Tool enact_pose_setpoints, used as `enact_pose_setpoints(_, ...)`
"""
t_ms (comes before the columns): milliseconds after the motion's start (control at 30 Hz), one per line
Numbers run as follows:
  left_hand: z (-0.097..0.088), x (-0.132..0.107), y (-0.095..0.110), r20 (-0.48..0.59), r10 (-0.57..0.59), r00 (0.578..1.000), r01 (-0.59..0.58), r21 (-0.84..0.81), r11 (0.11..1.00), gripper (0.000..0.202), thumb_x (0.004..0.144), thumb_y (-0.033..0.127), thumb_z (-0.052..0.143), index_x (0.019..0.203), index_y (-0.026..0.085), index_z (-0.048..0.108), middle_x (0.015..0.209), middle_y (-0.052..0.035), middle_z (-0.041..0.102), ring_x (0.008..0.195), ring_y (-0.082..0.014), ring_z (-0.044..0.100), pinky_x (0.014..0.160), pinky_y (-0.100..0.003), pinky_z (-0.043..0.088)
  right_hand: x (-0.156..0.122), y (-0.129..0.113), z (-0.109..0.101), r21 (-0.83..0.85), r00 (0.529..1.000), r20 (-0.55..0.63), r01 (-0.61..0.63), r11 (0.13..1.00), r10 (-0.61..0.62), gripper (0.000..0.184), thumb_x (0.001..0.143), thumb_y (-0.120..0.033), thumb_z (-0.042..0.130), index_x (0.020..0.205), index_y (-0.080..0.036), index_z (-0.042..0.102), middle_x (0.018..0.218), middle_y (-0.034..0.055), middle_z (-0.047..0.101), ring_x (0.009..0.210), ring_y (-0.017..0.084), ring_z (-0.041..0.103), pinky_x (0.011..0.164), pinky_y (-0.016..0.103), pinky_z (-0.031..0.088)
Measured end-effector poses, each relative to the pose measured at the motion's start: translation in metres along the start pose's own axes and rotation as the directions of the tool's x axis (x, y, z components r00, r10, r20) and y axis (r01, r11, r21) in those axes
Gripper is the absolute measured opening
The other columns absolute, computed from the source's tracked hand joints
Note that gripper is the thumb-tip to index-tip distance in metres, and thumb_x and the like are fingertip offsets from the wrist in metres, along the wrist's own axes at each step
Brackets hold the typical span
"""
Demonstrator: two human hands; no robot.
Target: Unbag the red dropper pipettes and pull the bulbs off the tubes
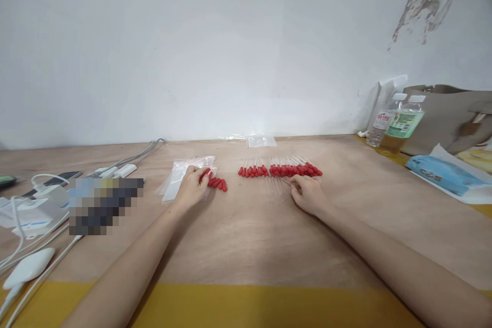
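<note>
A row of glass droppers with red rubber bulbs lies on the wooden table. My right hand rests at the near side of this row, fingers curled on a dropper's glass stem. My left hand is closed on a few red-bulbed droppers, over a stack of clear plastic bags. A small cluster of red-bulbed droppers lies just right of that hand.
Another clear bag lies by the wall. Cables, white chargers and a white mouse-like device crowd the left. Two bottles, a beige bag and a blue packet stand at the right.
</note>
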State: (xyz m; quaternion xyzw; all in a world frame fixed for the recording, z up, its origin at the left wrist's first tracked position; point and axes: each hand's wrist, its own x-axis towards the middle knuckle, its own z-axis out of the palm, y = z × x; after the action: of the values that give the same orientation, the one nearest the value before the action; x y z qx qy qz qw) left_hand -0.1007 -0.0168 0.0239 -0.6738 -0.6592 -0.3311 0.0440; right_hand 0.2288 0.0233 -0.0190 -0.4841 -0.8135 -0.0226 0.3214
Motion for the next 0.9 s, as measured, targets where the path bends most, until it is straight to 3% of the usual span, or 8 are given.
enact_pose_setpoints(133, 0.002, -0.002, -0.002, -0.012, -0.049, 0.999, 0.05, 0.033, 0.998, 0.026, 0.075, 0.025, 0.046, 0.097, 0.017, 0.056, 0.076, -0.0025, 0.05, 0.069, -0.0166, 0.052, 0.065, -0.03, 0.042, 0.003, -0.003, 0.004, -0.025, 1.0, 0.005, -0.011, 1.0, 0.011, 0.016, 0.072, -0.016, 0.041, 0.076, -0.017, 0.056, 0.066, 0.0011, 0.062, 0.068, 0.015, 0.056, 0.071, 0.029, 0.027)
enact_pose_setpoints(300, 0.005, -0.002, -0.002, -0.024, -0.071, 0.997, 0.07, -0.046, 0.997, 0.019, 0.074, 0.033, 0.05, 0.085, 0.019, 0.048, 0.072, -0.0001, 0.054, 0.061, -0.0138, 0.052, 0.058, -0.026, 0.042, 0.008, 0.0, 0.013, -0.052, 1.0, -0.012, -0.016, 0.999, 0.015, 0.015, 0.072, -0.016, 0.04, 0.074, -0.016, 0.055, 0.067, 0.0015, 0.062, 0.067, 0.015, 0.056, 0.072, 0.029, 0.027)
enact_pose_setpoints(600, 0.013, 0.005, -0.01, -0.042, -0.079, 0.996, 0.079, -0.009, 0.997, 0.016, 0.071, 0.035, 0.053, 0.072, 0.019, 0.048, 0.071, -0.0008, 0.056, 0.062, -0.0144, 0.053, 0.06, -0.026, 0.042, 0.01, -0.001, 0.021, -0.111, 0.999, -0.017, -0.046, 0.993, 0.044, 0.016, 0.074, -0.014, 0.04, 0.076, -0.016, 0.055, 0.073, 0.004, 0.064, 0.07, 0.017, 0.057, 0.07, 0.03, 0.027)
enact_pose_setpoints(767, 0.016, 0.01, -0.019, -0.039, -0.066, 0.997, 0.067, 0.027, 0.997, 0.023, 0.073, 0.041, 0.051, 0.079, 0.018, 0.051, 0.08, -0.0036, 0.058, 0.065, -0.0158, 0.054, 0.063, -0.028, 0.042, 0.003, -0.015, 0.013, -0.062, 0.996, 0.042, -0.076, 0.995, 0.079, 0.021, 0.08, -0.026, 0.042, 0.067, -0.017, 0.055, 0.071, 0.0037, 0.061, 0.071, 0.017, 0.055, 0.065, 0.028, 0.026)
enact_pose_setpoints(900, 0.01, 0.006, -0.015, -0.159, -0.016, 0.987, 0.033, 0.102, 0.994, 0.023, 0.075, 0.04, 0.049, 0.079, 0.018, 0.054, 0.084, -0.0046, 0.058, 0.078, -0.0196, 0.053, 0.071, -0.031, 0.041, -0.001, -0.02, 0.008, 0.004, 0.996, 0.067, -0.061, 0.998, 0.061, 0.028, 0.082, -0.035, 0.041, 0.068, -0.018, 0.057, 0.076, 0.0037, 0.06, 0.075, 0.017, 0.054, 0.067, 0.029, 0.027)
